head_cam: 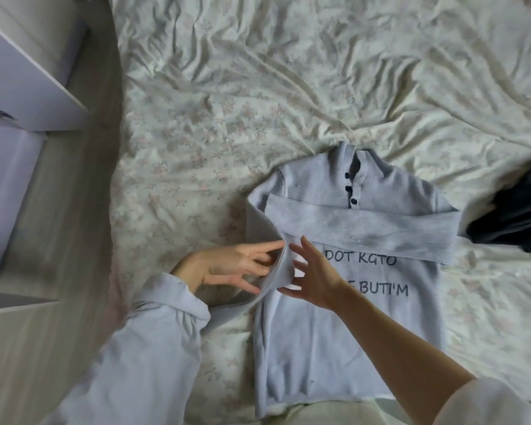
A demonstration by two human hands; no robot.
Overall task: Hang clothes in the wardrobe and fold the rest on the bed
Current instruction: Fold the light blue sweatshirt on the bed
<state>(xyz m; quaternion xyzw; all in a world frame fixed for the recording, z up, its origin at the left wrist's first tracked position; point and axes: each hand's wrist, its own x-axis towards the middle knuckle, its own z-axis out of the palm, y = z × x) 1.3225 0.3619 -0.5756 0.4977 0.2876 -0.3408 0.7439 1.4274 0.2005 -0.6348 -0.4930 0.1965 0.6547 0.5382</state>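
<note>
Fingers [258, 256] of the left hand [227, 265] pinch the sweater's left sleeve [276, 271], which bends up off the bed. Just beside it, the right hand [313, 277] has its fingers spread apart, touching the same sleeve from the other side. The pale blue sweater [350, 332] lies flat on the bed, front up, with dark letters (some hidden by the hand) and three dark buttons [349, 188] under the collar. Its other sleeve [380, 231] is folded across the chest. The bed sheet [288, 72] is wrinkled and has small flowers. A dark cloth [512, 216] lies to the right, near the sweater. White furniture [22, 87] stands on the left by the floor [74, 210].
</note>
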